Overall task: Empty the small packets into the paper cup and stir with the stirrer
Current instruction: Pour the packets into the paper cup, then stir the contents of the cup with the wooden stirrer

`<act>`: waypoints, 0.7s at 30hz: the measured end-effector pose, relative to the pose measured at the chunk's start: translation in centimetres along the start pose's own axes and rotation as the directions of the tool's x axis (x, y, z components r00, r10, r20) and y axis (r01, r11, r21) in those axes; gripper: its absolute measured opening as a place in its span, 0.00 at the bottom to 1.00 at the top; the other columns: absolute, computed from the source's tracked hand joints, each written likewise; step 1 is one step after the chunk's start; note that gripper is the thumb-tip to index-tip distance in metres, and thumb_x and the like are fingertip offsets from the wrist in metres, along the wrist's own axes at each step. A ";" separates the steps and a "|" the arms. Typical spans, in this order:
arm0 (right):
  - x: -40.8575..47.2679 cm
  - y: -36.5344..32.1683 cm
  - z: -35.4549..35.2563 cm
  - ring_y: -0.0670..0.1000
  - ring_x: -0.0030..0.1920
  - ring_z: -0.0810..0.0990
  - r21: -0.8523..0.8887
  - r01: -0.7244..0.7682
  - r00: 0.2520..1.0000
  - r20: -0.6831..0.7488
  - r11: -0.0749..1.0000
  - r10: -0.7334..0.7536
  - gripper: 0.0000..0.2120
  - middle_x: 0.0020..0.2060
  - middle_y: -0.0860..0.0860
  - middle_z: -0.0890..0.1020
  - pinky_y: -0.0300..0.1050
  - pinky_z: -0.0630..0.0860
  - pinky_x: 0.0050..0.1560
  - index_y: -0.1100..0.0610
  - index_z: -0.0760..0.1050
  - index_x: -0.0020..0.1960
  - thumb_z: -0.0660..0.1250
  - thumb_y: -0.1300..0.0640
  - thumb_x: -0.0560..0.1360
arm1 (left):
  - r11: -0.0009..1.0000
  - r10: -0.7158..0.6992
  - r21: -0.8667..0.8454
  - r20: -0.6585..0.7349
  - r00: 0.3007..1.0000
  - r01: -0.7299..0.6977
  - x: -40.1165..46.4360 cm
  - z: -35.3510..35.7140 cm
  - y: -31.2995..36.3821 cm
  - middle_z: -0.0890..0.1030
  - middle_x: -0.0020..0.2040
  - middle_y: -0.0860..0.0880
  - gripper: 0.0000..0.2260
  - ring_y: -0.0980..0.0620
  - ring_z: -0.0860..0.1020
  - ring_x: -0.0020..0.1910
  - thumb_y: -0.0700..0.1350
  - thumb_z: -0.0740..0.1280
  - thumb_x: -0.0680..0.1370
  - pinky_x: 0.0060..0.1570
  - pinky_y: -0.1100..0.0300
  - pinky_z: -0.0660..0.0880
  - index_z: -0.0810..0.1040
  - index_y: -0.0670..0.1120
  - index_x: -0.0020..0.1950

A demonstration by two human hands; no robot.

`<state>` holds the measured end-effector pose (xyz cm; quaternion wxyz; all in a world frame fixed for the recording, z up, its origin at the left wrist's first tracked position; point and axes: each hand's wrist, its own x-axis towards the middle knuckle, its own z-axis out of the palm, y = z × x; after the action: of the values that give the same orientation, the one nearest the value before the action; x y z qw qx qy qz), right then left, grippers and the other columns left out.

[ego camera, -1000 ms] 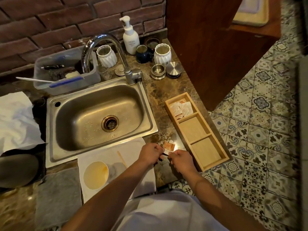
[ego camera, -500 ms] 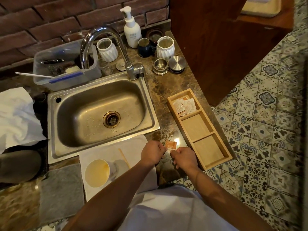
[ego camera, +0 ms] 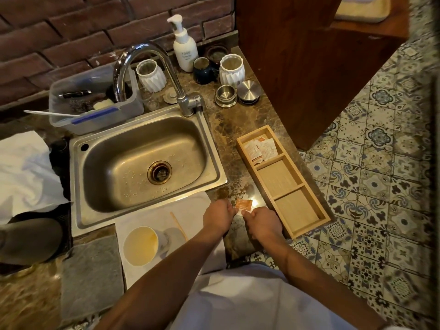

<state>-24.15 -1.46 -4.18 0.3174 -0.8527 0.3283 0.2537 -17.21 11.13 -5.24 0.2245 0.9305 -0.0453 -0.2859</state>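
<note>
- head view: orange packet point(ego camera: 243, 204) at lower centre, long axis running left to right, pinched at its near edge by left hand point(ego camera: 217, 216) and right hand point(ego camera: 263, 222).
- paper cup point(ego camera: 141, 245) sits lower left of both hands, nearer the left.
- stirrer point(ego camera: 178, 225) lies between cup and hands.

Over the last second your view has tilted a little, so the sink point(ego camera: 147, 167) and tray point(ego camera: 307, 225) sit slightly higher and further right in the picture. Your left hand point(ego camera: 217, 216) and right hand point(ego camera: 263, 223) have stayed close together above the desk point(ego camera: 228, 129), both keeping their grip on the orange packet point(ego camera: 243, 204). The packet now shows more fully between your fingertips than a second ago, when your hands hid most of it.
</note>
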 end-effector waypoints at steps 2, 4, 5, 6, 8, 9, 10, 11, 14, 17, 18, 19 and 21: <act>-0.4 -0.2 -0.2 0.54 0.42 0.85 -0.042 0.004 1.000 -0.015 0.999 -0.005 0.26 0.40 0.52 0.86 0.45 0.78 0.39 0.54 0.84 0.43 0.59 0.34 0.79 | 1.000 0.011 0.004 -0.007 1.000 -0.011 -0.2 -0.1 0.1 0.79 0.38 0.50 0.12 0.49 0.76 0.39 0.53 0.70 0.77 0.37 0.58 0.67 0.74 0.50 0.38; -0.8 -0.3 -0.2 0.55 0.42 0.84 -0.047 -0.001 0.999 -0.042 0.999 -0.001 0.30 0.40 0.53 0.86 0.43 0.73 0.37 0.55 0.84 0.44 0.54 0.33 0.80 | 0.999 0.034 -0.003 -0.024 0.999 -0.034 -0.5 -0.2 0.1 0.79 0.37 0.51 0.13 0.49 0.76 0.39 0.55 0.69 0.77 0.36 0.58 0.67 0.74 0.50 0.38; -1.1 -0.3 -0.4 0.55 0.42 0.83 -0.032 -0.004 0.998 -0.059 0.999 0.002 0.32 0.40 0.53 0.85 0.43 0.72 0.37 0.55 0.83 0.44 0.51 0.33 0.81 | 0.999 0.044 -0.015 -0.037 0.998 -0.044 -0.9 -0.5 0.1 0.79 0.37 0.51 0.14 0.49 0.77 0.38 0.57 0.69 0.77 0.35 0.57 0.68 0.75 0.50 0.38; -1.4 -0.5 -0.6 0.55 0.41 0.82 -0.021 0.005 0.997 -0.079 1.000 -0.006 0.32 0.40 0.53 0.85 0.44 0.71 0.37 0.55 0.83 0.44 0.51 0.34 0.81 | 0.998 0.047 -0.040 -0.055 0.997 -0.049 -1.3 -0.9 0.2 0.79 0.36 0.51 0.14 0.49 0.78 0.38 0.58 0.68 0.77 0.35 0.56 0.70 0.76 0.50 0.38; -1.9 -0.9 -1.1 0.55 0.39 0.80 -0.013 0.062 0.991 -0.118 0.998 -0.063 0.27 0.38 0.54 0.84 0.44 0.70 0.37 0.54 0.80 0.40 0.53 0.38 0.82 | 0.991 0.041 -0.123 -0.099 0.994 -0.053 -2.4 -2.0 0.1 0.80 0.35 0.51 0.16 0.49 0.80 0.38 0.60 0.68 0.77 0.37 0.55 0.74 0.79 0.49 0.40; -2.1 -1.1 -1.3 0.55 0.38 0.79 -0.007 0.103 0.987 -0.125 0.995 -0.103 0.24 0.37 0.54 0.83 0.43 0.69 0.36 0.53 0.78 0.39 0.54 0.40 0.82 | 0.984 0.041 -0.166 -0.125 0.991 -0.062 -3.2 -2.7 0.1 0.80 0.35 0.52 0.16 0.50 0.80 0.38 0.60 0.68 0.78 0.39 0.55 0.75 0.80 0.49 0.41; -2.4 -1.5 -1.5 0.55 0.37 0.79 0.003 0.142 0.982 -0.125 0.990 -0.140 0.21 0.35 0.53 0.82 0.43 0.68 0.35 0.52 0.76 0.38 0.56 0.42 0.82 | 0.976 0.043 -0.207 -0.156 0.987 -0.075 -4.1 -3.6 0.0 0.81 0.36 0.52 0.15 0.51 0.80 0.38 0.60 0.67 0.78 0.39 0.55 0.75 0.81 0.49 0.43; -2.7 -1.9 -1.6 0.54 0.37 0.79 0.020 0.179 0.977 -0.118 0.984 -0.175 0.19 0.35 0.52 0.81 0.43 0.68 0.34 0.52 0.75 0.38 0.57 0.44 0.82 | 0.966 0.042 -0.245 -0.184 0.982 -0.087 -5.2 -4.5 -0.1 0.81 0.36 0.53 0.14 0.53 0.80 0.37 0.59 0.67 0.78 0.39 0.56 0.75 0.81 0.49 0.45; -3.8 -3.5 -1.9 0.52 0.38 0.80 0.042 0.301 0.952 -0.075 0.953 -0.298 0.15 0.35 0.49 0.81 0.45 0.74 0.37 0.52 0.77 0.39 0.61 0.48 0.81 | 0.919 0.009 -0.380 -0.246 0.969 -0.104 -8.8 -7.7 -0.9 0.83 0.34 0.54 0.11 0.58 0.81 0.32 0.58 0.67 0.79 0.33 0.65 0.75 0.81 0.52 0.49; -4.8 -5.3 -2.1 0.50 0.43 0.81 -0.006 0.395 0.918 -0.026 0.919 -0.395 0.10 0.41 0.48 0.83 0.48 0.79 0.45 0.51 0.79 0.49 0.62 0.48 0.82 | 0.862 -0.097 -0.503 -0.288 0.953 -0.064 -11.9 -10.3 -2.3 0.84 0.34 0.52 0.08 0.58 0.80 0.29 0.57 0.67 0.79 0.30 0.67 0.75 0.81 0.54 0.49; -4.9 -6.0 -2.0 0.50 0.45 0.81 -0.021 0.424 0.906 -0.012 0.906 -0.424 0.08 0.43 0.48 0.84 0.48 0.79 0.47 0.51 0.79 0.52 0.63 0.49 0.82 | 0.840 -0.136 -0.541 -0.299 0.945 -0.050 -12.7 -10.8 -3.0 0.84 0.34 0.52 0.07 0.57 0.80 0.28 0.56 0.68 0.79 0.29 0.67 0.75 0.81 0.53 0.49; -5.0 -6.6 -1.6 0.50 0.46 0.82 -0.025 0.454 0.891 0.002 0.891 -0.454 0.08 0.45 0.49 0.84 0.48 0.80 0.48 0.51 0.78 0.55 0.64 0.49 0.81 | 0.815 -0.172 -0.579 -0.304 0.937 -0.039 -13.4 -11.3 -3.7 0.84 0.34 0.52 0.07 0.57 0.80 0.29 0.55 0.68 0.79 0.29 0.68 0.75 0.81 0.53 0.50; -5.0 -7.7 -0.5 0.51 0.47 0.82 -0.036 0.503 0.864 0.044 0.863 -0.502 0.10 0.45 0.49 0.84 0.47 0.79 0.49 0.51 0.77 0.59 0.65 0.48 0.81 | 0.776 -0.237 -0.631 -0.312 0.920 -0.014 -14.6 -11.9 -5.3 0.84 0.35 0.52 0.07 0.56 0.82 0.32 0.56 0.68 0.79 0.31 0.65 0.78 0.80 0.54 0.51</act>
<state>-21.74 4.63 2.26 0.3581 -0.9116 0.0836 0.1840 -23.03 23.64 8.64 0.5051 0.8419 0.1512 -0.1152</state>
